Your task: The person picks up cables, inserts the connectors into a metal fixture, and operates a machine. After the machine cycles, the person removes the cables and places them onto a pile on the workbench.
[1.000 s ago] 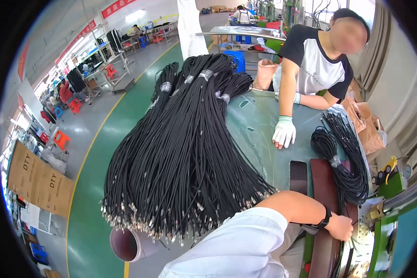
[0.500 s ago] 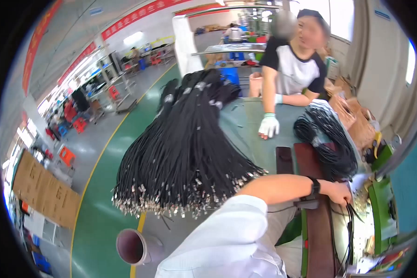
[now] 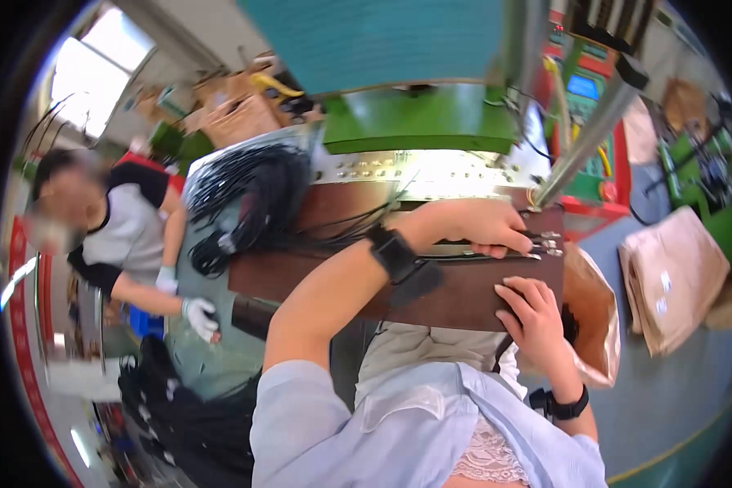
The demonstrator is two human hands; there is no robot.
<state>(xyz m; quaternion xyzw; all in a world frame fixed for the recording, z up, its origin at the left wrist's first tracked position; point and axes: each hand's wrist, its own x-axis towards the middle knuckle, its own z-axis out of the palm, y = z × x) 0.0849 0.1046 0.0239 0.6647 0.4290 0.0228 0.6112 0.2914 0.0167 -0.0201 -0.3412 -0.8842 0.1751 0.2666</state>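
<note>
View from the head-worn camera of two bare hands over a brown surface [image 3: 431,302] in front of a green press [image 3: 419,122]. The left hand [image 3: 486,224], its forearm crossing from the left and wearing a black wrist device [image 3: 394,254], is curled downward with its fingers closed about a few slender black cables [image 3: 346,236]. These lie across the brown surface, and their metal connectors [image 3: 551,243] project beyond the fingers near its right end. The right hand [image 3: 535,319] is half extended at the near edge, fingers parted and slightly bent, with nothing visible in its grasp; whether the fingertips bear on the brown surface cannot be told. At left, a tied cable bundle [image 3: 262,199] overlaps the brown surface and an adjoining green surface [image 3: 207,370], where a co-worker's gloved hand [image 3: 198,315] rests. A large cable pile [image 3: 191,423] occupies the lower left. An upright paper bag [image 3: 598,305] stands just beyond the right end; farther right are folded brown sacks [image 3: 677,276].
</note>
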